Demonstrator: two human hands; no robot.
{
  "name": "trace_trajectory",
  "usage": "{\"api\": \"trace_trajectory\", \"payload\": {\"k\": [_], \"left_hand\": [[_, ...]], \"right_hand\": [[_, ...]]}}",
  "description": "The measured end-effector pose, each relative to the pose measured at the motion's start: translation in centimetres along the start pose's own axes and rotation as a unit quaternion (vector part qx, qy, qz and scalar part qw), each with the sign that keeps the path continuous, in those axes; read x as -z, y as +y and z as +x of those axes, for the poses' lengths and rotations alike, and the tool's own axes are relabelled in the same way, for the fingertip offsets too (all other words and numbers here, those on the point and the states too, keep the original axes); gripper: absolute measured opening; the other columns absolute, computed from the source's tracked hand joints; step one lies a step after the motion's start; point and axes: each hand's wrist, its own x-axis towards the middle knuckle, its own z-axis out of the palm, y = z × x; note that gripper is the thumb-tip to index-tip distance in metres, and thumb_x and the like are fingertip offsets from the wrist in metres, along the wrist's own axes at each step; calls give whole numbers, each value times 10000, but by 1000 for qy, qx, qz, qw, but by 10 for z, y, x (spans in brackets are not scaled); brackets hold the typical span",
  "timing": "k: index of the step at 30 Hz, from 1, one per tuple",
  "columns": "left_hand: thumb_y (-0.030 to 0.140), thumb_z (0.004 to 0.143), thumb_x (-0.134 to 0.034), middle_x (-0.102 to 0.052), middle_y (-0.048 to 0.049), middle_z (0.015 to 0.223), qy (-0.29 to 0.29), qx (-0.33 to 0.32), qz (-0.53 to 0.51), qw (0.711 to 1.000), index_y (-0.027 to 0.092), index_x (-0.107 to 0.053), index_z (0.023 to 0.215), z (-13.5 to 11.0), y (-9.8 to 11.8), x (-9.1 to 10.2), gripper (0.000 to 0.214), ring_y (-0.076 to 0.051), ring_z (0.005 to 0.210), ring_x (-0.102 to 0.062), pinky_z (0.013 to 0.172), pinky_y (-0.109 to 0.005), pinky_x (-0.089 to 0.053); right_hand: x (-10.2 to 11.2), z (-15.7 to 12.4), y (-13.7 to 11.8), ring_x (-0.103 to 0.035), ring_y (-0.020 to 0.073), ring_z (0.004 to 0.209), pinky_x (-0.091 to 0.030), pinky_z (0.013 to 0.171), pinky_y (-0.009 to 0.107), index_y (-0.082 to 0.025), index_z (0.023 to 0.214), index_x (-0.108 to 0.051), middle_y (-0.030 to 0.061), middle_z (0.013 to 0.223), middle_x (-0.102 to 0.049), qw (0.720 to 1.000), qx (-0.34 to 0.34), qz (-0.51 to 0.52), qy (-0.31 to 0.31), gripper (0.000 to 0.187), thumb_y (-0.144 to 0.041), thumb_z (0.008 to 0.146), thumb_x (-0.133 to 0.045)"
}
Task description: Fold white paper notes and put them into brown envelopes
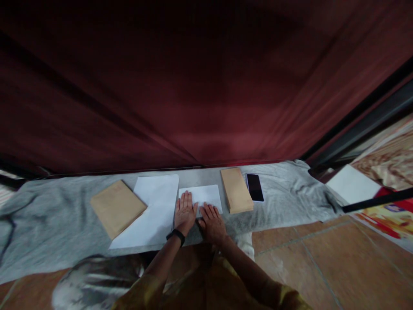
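A folded sheet of white paper (206,193) lies on the grey cloth in front of me. My left hand (185,211) rests flat on its left part, fingers stretched forward. On the paper's lower right part lies my right hand (212,221), palm down with the fingers a little apart. Left of my hands are larger white sheets (156,193), partly under a stack of brown envelopes (118,206). To the right is a second stack of brown envelopes (237,189), long and narrow. What is under my palms is hidden.
A smartphone (255,187) with a dark screen lies beside the right envelope stack. The grey cloth (290,193) covers a low, narrow surface. Behind it hangs a dark red curtain (206,107). A dark metal frame (364,112) stands at the right, above a tiled floor (309,258).
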Motion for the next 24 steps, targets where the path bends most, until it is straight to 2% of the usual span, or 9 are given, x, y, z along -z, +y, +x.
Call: {"api": "trace_trajectory", "payload": {"k": [9,14,17,20,22,24], "left_hand": [[426,1019,-266,-403,-190,1573,7,5,-12,1000,56,-356,1527,1,0,2,634,-300,1493,-320,1208,-512,-279],[380,1017,-284,-371,-224,1581,-10,32,-9,999,9,-370,1507,-2,7,9,620,-308,1493,-317,1215,-498,-263],[319,1013,-294,-326,-201,1611,-5,28,-8,1000,49,-358,1524,-19,19,14,581,-303,1509,-280,1212,-499,-269],[299,1006,-325,-329,-108,1630,-23,-46,-25,998,167,-356,1544,-47,30,16,555,-265,1521,-256,1214,-476,-283],[330,1004,-343,-364,-108,1613,-29,-55,-25,998,181,-354,1545,-64,31,16,561,-268,1514,-277,1210,-489,-291],[382,1003,-355,-391,-146,1593,-24,-36,-23,999,140,-340,1546,-77,23,17,594,-278,1502,-304,1200,-494,-310]], "right_hand": [[11,-29,19,-394,279,1442,-339,1170,439,-100,1540,-374,159,1563,-427,997,-56,-44,29,594,-424,1042,-392],[12,-37,22,-408,282,1429,-338,1163,436,-83,1549,-346,168,1563,-424,996,-55,-60,44,600,-409,1046,-391],[10,-38,21,-412,284,1426,-333,1165,437,-89,1562,-322,168,1554,-438,995,-58,-55,56,613,-406,1042,-394],[9,-38,21,-406,288,1431,-326,1168,441,-96,1588,-253,169,1563,-424,995,-57,-50,64,644,-397,1037,-397],[9,-38,22,-403,289,1433,-322,1170,440,-102,1599,-214,166,1570,-412,995,-54,-48,64,662,-394,1035,-403],[11,-38,22,-402,288,1433,-319,1171,438,-100,1603,-194,169,1575,-403,996,-49,-49,60,669,-388,1036,-403]]}}
